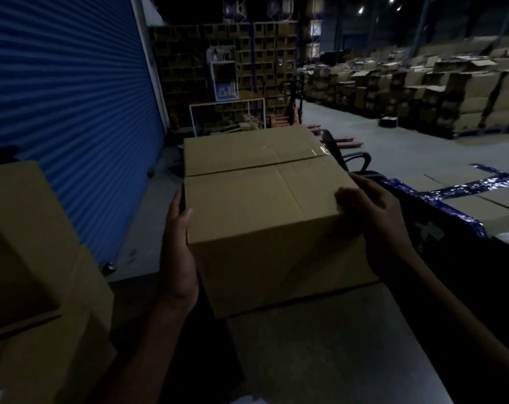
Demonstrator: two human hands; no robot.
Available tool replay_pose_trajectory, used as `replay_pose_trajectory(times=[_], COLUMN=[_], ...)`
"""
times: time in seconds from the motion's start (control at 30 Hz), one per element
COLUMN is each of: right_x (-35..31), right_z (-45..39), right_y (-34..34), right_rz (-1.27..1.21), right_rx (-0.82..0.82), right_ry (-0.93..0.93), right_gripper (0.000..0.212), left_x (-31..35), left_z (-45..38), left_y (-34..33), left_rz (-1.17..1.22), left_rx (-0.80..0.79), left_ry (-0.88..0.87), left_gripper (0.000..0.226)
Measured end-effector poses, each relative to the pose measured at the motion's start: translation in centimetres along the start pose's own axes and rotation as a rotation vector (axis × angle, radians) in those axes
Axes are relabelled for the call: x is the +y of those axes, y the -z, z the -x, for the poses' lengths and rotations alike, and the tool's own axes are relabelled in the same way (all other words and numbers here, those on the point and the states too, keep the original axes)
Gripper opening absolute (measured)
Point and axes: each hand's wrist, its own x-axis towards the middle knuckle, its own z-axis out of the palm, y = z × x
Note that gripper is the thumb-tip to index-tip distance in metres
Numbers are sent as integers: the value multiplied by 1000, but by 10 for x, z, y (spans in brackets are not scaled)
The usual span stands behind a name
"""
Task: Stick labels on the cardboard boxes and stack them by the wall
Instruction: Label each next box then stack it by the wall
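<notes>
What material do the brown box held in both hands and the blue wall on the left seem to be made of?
The brown box looks like matte corrugated cardboard: folded flaps meet at a centre seam, sealed by a glossy clear tape strip that catches light. The blue wall is probably a painted metal roller shutter, judging by its even horizontal ribs, though the dim light leaves this uncertain.

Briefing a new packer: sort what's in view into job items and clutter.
Job: box gripped by left hand and right hand; stacked boxes at left by the shutter.

Lying about: chair; pallet jack; blue-taped carton; distant box stacks.
</notes>
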Motion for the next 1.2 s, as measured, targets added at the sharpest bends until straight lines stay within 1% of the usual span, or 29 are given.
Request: replay_pose_trajectory(times=[0.03, 0.1, 0.17, 0.27, 0.37, 0.47, 0.53, 0.6, 0.7, 0.77, 0.93, 1.1, 1.13, 1.2], right_x=[1, 5, 11, 23, 38, 50, 56, 61, 71, 78, 84, 88, 89, 94], right_z=[-13, -41, -69, -111, -148, -177, -190, -200, -210, -214, -218, -217, -215, -212], right_y=[-1, -3, -1, 4, 7, 6, 5, 7, 9, 9, 5, 3, 3, 4], right_rz=[-21, -45, -60, -115, -100, -81, -83, -93, -105, -103, -103, -105, -116, -138], right_rx=[0, -4, -25, -60, -93, -117, -113, -122, -145, -155, -206, -164, -148, -106], right_ry=[-2, -14, -27, -54, -59, -81, -95, -98, -114, -132, -117, -112, -111, -124], right_gripper=[31, 34, 36, 28, 32, 32, 23, 14, 13, 14, 20, 27, 31, 46], left_x=[-5, -13, -18, -24, -34, -48, -57, -64, -71, -76, -85, -92, -94, -101], left_z=[-12, -38, -64, -102, -132, -151, -159, -165, -169, -169, -175, -183, -184, -185], left_y=[-7, -20, -35, -59, -79, -96, -102, -108, -115, -118, -107, -93, -90, -83], left_rz=[1, 15, 18, -44, -102, -111, -103, -120, -170, -188, -167, -129, -129, -160], left_rx=[-5, -3, 8, 37, 53, 90, 117, 109, 138, 137, 180, 142, 170, 207], left_ry=[3, 11, 15, 34, 21, 40, 69, 84, 81, 109, 155, 175, 175, 169], left_gripper=[48, 44, 45, 43, 39, 34, 32, 33, 30, 34, 34, 37, 38, 44])
